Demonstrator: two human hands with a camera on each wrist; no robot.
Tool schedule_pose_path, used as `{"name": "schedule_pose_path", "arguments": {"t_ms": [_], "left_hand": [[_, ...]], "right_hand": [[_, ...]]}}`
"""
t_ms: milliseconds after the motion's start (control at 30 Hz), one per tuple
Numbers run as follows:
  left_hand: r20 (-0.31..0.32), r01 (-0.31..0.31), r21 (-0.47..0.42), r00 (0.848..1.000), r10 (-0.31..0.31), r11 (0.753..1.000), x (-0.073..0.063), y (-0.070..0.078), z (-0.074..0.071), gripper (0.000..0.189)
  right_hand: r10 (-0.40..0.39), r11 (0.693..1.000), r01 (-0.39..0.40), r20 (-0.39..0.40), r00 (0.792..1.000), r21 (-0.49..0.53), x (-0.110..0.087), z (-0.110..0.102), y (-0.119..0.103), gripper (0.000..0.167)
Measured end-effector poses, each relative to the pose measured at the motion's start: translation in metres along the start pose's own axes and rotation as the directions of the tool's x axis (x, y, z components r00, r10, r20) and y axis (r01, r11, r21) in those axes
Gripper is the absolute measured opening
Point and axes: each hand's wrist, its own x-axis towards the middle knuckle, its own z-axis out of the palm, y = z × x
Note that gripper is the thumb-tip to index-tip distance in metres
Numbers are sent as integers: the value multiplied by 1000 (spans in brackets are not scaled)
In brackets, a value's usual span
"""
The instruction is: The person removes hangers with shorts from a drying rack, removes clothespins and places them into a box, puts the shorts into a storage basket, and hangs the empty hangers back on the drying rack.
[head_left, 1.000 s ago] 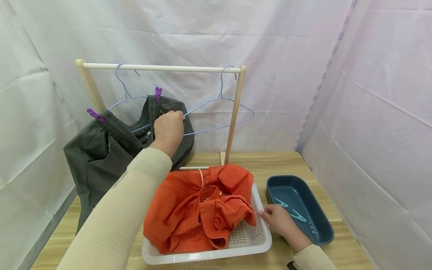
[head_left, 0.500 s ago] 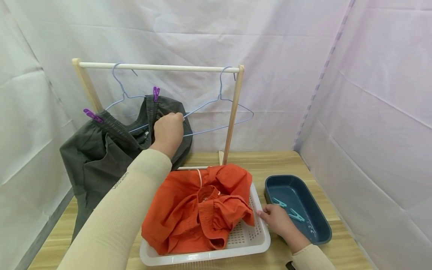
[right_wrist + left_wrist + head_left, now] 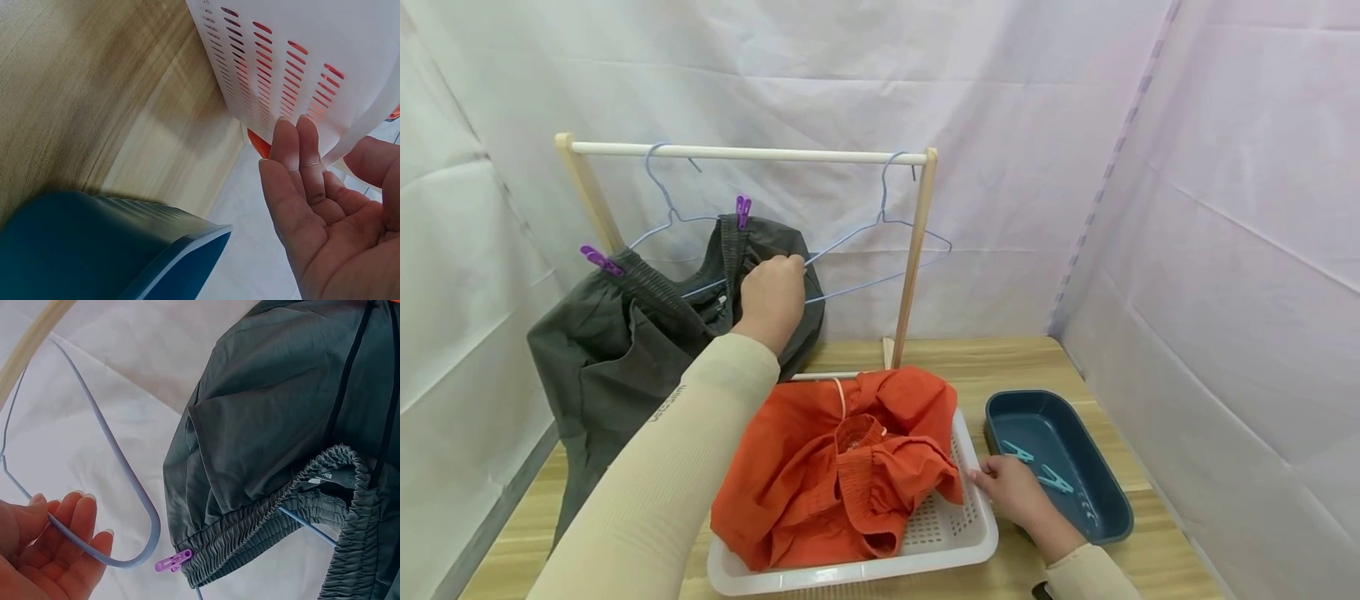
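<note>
My left hand [image 3: 772,298] pinches the lower corner of a blue wire hanger [image 3: 841,243], which hangs by its hook at the rack's right end. In the left wrist view, my fingers [image 3: 81,515] and thumb stand around the wire. Dark grey elastic-waist pants [image 3: 598,333] hang to the left on another hanger, with purple clothespins [image 3: 742,212] at the waistband. Orange elastic-waist pants [image 3: 790,483] lie bunched in a white basket [image 3: 850,573]. My right hand [image 3: 1018,492] holds that basket's right rim, thumb on top and fingers [image 3: 287,147] against the outer wall.
A wooden rack [image 3: 745,153] stands at the back of the wood-grain table [image 3: 1000,358]. Right of the basket sits a dark blue tray [image 3: 1097,467] holding light-blue clothespins [image 3: 1055,479]. White cloth walls [image 3: 1000,108] enclose the table.
The whole scene has drifted slightly left in the head view. Both hands keep their holds on the hanger and the basket rim.
</note>
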Motion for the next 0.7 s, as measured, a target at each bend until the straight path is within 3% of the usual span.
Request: {"name": "schedule_pose_path", "arguments": {"t_ms": [700], "left_hand": [[2, 10, -8, 1000, -10, 1000, 3, 1, 4, 21]], "right_hand": [[-9, 1000, 9, -15, 1000, 4, -1, -1, 1, 12]]}}
